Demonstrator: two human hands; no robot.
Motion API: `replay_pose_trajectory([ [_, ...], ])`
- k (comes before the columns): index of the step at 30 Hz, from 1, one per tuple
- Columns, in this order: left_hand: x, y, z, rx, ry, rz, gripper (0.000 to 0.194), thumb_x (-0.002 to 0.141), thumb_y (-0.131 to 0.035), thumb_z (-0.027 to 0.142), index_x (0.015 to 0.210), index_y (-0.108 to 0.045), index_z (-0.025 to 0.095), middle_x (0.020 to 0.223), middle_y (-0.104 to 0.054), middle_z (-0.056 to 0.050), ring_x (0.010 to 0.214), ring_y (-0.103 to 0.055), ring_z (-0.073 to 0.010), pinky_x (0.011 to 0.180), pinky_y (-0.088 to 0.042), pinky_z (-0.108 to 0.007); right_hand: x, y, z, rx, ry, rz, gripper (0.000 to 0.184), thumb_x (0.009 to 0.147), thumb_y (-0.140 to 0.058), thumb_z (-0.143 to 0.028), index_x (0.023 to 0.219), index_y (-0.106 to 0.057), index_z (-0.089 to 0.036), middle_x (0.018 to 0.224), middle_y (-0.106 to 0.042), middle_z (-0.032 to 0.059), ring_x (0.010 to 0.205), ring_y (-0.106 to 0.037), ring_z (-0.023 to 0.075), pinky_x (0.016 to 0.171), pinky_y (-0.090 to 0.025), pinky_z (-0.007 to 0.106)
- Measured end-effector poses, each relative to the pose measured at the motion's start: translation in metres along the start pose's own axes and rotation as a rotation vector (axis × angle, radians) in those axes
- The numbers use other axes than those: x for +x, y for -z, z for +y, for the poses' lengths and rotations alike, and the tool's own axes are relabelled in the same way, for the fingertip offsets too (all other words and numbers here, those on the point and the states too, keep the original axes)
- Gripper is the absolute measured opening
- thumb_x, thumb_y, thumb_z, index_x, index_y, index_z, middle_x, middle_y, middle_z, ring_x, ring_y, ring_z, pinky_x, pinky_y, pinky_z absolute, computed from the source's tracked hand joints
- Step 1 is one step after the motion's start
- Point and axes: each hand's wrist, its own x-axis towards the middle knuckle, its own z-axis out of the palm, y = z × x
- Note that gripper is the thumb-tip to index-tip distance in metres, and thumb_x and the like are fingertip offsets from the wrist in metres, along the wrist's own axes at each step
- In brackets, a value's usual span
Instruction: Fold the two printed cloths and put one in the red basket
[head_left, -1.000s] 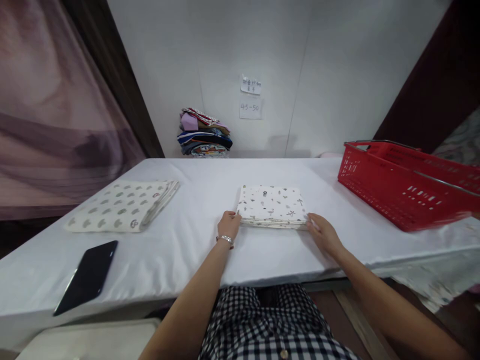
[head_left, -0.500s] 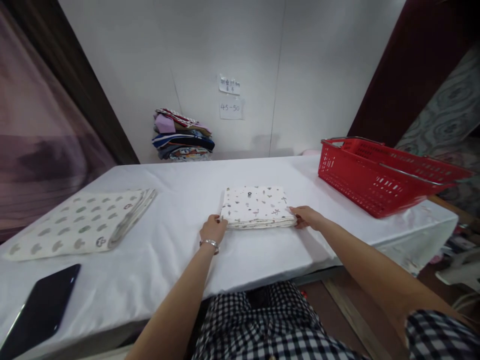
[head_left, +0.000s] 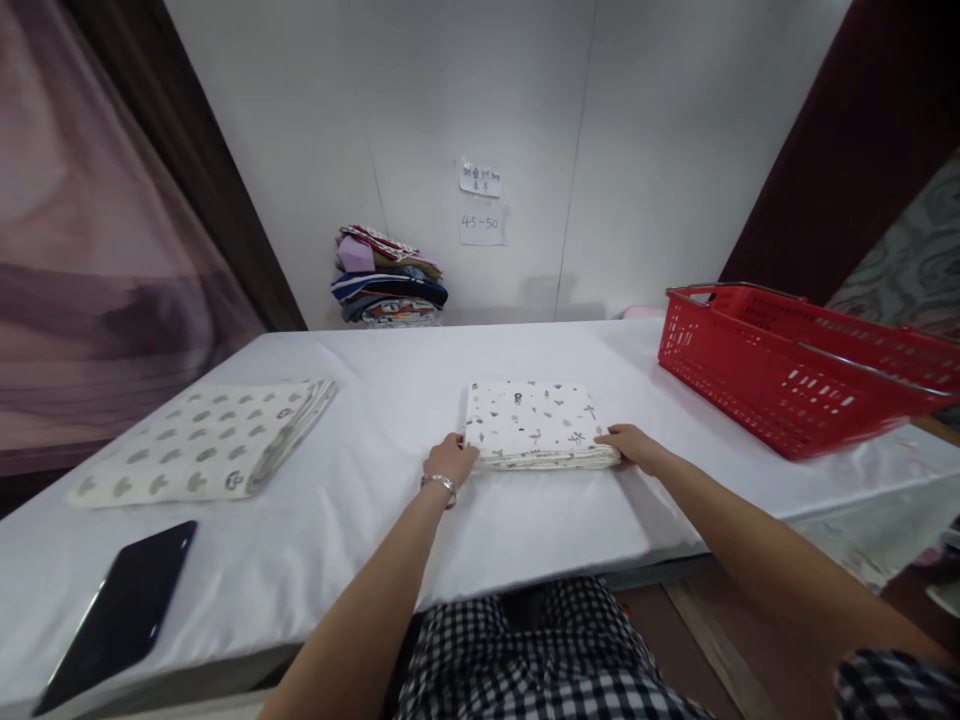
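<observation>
A folded white cloth (head_left: 531, 415) printed with small plants and animals lies flat on the white-covered table, its layered edge facing me. My left hand (head_left: 451, 460), with a silver bracelet at the wrist, pinches its near left corner. At the near right corner, my right hand (head_left: 628, 446) grips the cloth with the thumb on top; its other fingers are partly hidden. Farther left rests another folded cream cloth (head_left: 202, 440) with a grey-green repeated print, apart from both hands.
A red plastic basket (head_left: 757, 385) with metal handles stands on the table's right side. Several folded fabrics (head_left: 390, 285) are stacked at the back by the wall. A dark phone (head_left: 124, 610) lies near the front left edge. Paper signs (head_left: 481, 222) hang on the wall.
The view has turned slightly left, so everything appears farther right. Both hands keep their hold on the corners of the folded cloth, which looks the same.
</observation>
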Motion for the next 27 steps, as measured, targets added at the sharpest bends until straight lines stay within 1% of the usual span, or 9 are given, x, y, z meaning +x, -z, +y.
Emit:
replay_pose_trajectory([
  [5, 0.006, 0.001, -0.003, -0.043, 0.012, -0.046, 0.032, 0.06, -0.059, 0.031, 0.091, -0.059, 0.022, 0.096, -0.067, -0.008, 0.09, -0.06, -0.0261, 0.073, -0.041, -0.032, 0.003, 0.004, -0.001, -0.105, -0.026, -0.06, 0.028, 0.064, -0.068, -0.038, 0.073, -0.056, -0.015, 0.058, -0.058, 0.0002, 0.051, -0.053, 0.0123, 0.043, -0.046, 0.024],
  [9, 0.009, 0.0, -0.003, -0.06, 0.027, -0.036, 0.033, 0.059, -0.059, 0.029, 0.092, -0.058, 0.022, 0.092, -0.067, -0.007, 0.087, -0.061, -0.025, 0.071, -0.042, -0.031, 0.01, 0.004, -0.011, -0.175, -0.009, 0.016, 0.035, 0.068, -0.064, -0.041, 0.089, -0.059, -0.014, 0.076, -0.064, 0.0067, 0.059, -0.058, 0.0156, 0.047, -0.046, 0.025],
  [11, 0.008, 0.0, -0.002, -0.068, 0.033, -0.027, 0.034, 0.06, -0.059, 0.027, 0.093, -0.058, 0.022, 0.092, -0.067, -0.007, 0.086, -0.061, -0.0243, 0.071, -0.042, -0.03, 0.015, 0.003, -0.011, -0.241, 0.056, 0.075, 0.042, 0.069, -0.064, -0.039, 0.101, -0.057, -0.013, 0.089, -0.064, 0.0094, 0.068, -0.06, 0.0177, 0.053, -0.046, 0.025],
  [14, 0.005, 0.0, -0.003, -0.079, 0.03, -0.024, 0.035, 0.061, -0.059, 0.025, 0.096, -0.057, 0.02, 0.091, -0.067, -0.007, 0.084, -0.061, -0.0233, 0.07, -0.042, -0.029, 0.023, 0.002, -0.005, -0.387, 0.208, 0.112, 0.043, 0.071, -0.06, -0.035, 0.107, -0.057, -0.012, 0.093, -0.064, 0.0095, 0.079, -0.06, 0.0192, 0.065, -0.045, 0.026],
  [17, 0.003, 0.001, -0.007, -0.092, 0.015, -0.031, 0.037, 0.064, -0.058, 0.023, 0.101, -0.055, 0.019, 0.09, -0.067, -0.006, 0.082, -0.061, -0.021, 0.07, -0.042, -0.028, 0.026, 0.002, -0.003, -0.614, 0.281, 0.152, 0.048, 0.073, -0.057, -0.036, 0.114, -0.054, -0.011, 0.096, -0.064, 0.0116, 0.087, -0.059, 0.0228, 0.074, -0.043, 0.03],
  [19, 0.002, 0.001, -0.01, -0.098, 0.009, -0.032, 0.038, 0.066, -0.057, 0.023, 0.103, -0.053, 0.019, 0.092, -0.066, -0.005, 0.083, -0.061, -0.02, 0.071, -0.042, -0.027, 0.023, -0.002, -0.009, -0.768, 0.376, 0.225, 0.053, 0.073, -0.057, -0.035, 0.12, -0.05, -0.012, 0.108, -0.06, 0.0154, 0.099, -0.055, 0.0272, 0.081, -0.041, 0.034],
  [22, 0.002, -0.002, -0.014, -0.117, -0.001, -0.008, 0.038, 0.068, -0.056, 0.023, 0.106, -0.053, 0.019, 0.094, -0.065, -0.005, 0.086, -0.06, -0.0198, 0.074, -0.041, -0.028, 0.01, -0.028, -0.032, -0.846, 0.68, 0.218, 0.054, 0.078, -0.054, -0.035, 0.127, -0.045, -0.015, 0.128, -0.047, 0.0156, 0.118, -0.041, 0.0286, 0.094, -0.034, 0.039],
  [25, 0.0, -0.007, -0.018, -0.145, -0.013, 0.016, 0.036, 0.069, -0.056, 0.024, 0.105, -0.053, 0.02, 0.092, -0.066, -0.004, 0.085, -0.06, -0.0194, 0.074, -0.041, -0.027, -0.005, -0.074, -0.065, -0.797, 0.958, -0.016, 0.054, 0.083, -0.047, -0.042, 0.13, -0.041, -0.018, 0.136, -0.039, 0.0112, 0.127, -0.032, 0.0249, 0.101, -0.028, 0.039],
  [27, -0.002, -0.009, -0.019, -0.16, -0.013, 0.023, 0.036, 0.07, -0.056, 0.023, 0.105, -0.053, 0.02, 0.09, -0.066, -0.004, 0.084, -0.06, -0.0188, 0.073, -0.041, -0.027, -0.011, -0.108, -0.086, -0.768, 1.089, -0.11, 0.053, 0.085, -0.043, -0.043, 0.132, -0.038, -0.019, 0.14, -0.033, 0.0106, 0.131, -0.024, 0.024, 0.103, -0.024, 0.041],
])
